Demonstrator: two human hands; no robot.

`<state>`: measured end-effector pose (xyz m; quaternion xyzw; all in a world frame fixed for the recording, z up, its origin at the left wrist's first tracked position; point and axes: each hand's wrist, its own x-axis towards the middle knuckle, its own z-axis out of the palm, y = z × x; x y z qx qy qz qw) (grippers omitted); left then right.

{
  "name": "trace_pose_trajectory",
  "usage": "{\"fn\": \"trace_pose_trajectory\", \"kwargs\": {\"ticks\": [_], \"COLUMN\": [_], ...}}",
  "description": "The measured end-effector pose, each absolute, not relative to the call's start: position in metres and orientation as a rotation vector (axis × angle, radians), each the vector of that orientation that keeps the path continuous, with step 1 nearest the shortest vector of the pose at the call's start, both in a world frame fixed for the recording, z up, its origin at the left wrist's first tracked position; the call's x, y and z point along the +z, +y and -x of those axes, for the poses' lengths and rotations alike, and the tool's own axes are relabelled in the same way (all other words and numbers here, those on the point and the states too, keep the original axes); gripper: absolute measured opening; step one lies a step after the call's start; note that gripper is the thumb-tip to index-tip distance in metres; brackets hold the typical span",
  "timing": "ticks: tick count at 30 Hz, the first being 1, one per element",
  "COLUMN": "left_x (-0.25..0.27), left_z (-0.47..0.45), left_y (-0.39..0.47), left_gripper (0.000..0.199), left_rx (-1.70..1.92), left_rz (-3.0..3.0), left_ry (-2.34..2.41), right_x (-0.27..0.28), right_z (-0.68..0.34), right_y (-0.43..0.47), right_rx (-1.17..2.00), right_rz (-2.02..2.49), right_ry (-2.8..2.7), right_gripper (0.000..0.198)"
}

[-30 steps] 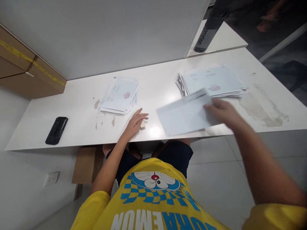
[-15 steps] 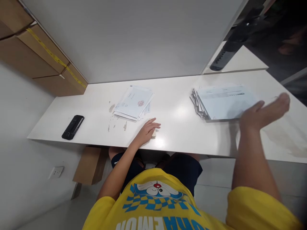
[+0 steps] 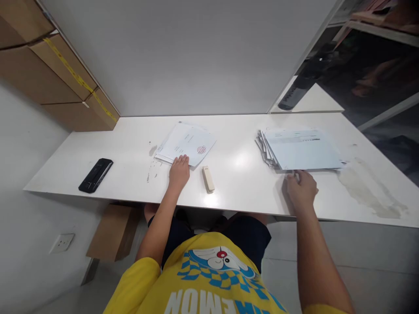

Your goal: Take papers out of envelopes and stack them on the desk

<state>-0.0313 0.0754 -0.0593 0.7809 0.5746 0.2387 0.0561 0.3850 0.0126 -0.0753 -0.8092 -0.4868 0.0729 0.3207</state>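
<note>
My left hand lies with its fingers stretched over the near edge of a small stack of printed papers; the top sheet bears a round red stamp. Just right of that hand, a cream stapler rests on the white table. My right hand is closed at the near edge of a thicker paper stack, its thumb and finger pinched at the top sheet's edge. The fingertips there are partly hidden. Uneven sheet edges stick out at this stack's left side.
A black phone lies at the left of the white table. Cardboard boxes with yellow tape are piled in the left corner, and another box stands below. A dark bottle stands behind the right stack.
My left hand has left the stapler and moved left onto the stamped papers, whose top sheet has shifted right. My right hand has come from the thicker stack's right side to its near edge and closed.
</note>
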Motion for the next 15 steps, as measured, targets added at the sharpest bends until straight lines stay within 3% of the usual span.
{"fn": "trace_pose_trajectory", "kwargs": {"ticks": [10,15], "left_x": [-0.056,-0.047], "left_z": [0.020,0.020], "left_y": [0.047,0.041], "left_gripper": [0.037,0.038], "left_rx": [0.909,0.949], "left_rz": [-2.377,-2.377], "left_ry": [1.653,1.596], "right_x": [-0.068,-0.047], "right_z": [-0.365,-0.324], "right_y": [0.000,-0.034], "right_rx": [0.105,0.287], "right_rz": [2.058,1.955], "right_ry": [-1.214,-1.076], "right_gripper": [0.046,0.044]}}
